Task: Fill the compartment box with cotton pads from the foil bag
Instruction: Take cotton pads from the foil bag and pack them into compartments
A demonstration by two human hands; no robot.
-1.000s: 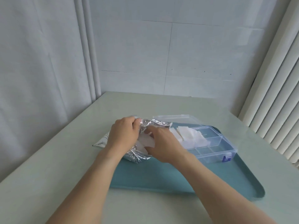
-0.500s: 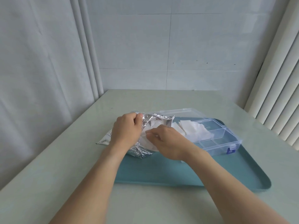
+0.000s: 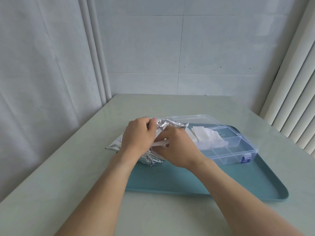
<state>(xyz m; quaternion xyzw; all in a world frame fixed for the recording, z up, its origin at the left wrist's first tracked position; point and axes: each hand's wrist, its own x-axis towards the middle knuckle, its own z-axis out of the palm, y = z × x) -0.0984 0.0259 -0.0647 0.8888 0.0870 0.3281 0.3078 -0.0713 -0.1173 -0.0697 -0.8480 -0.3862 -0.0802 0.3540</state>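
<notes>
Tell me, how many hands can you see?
2. The left hand grips the top edge of the foil bag. The right hand is at the bag's mouth, pinching a white cotton pad, beside the compartment box.

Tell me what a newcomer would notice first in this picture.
Probably the two hands at the crinkled foil bag in the middle: the left hand holds its mouth open, and the right hand pulls out a cotton pad. Right of them, on the teal tray, the open compartment box already holds white pads.
</notes>
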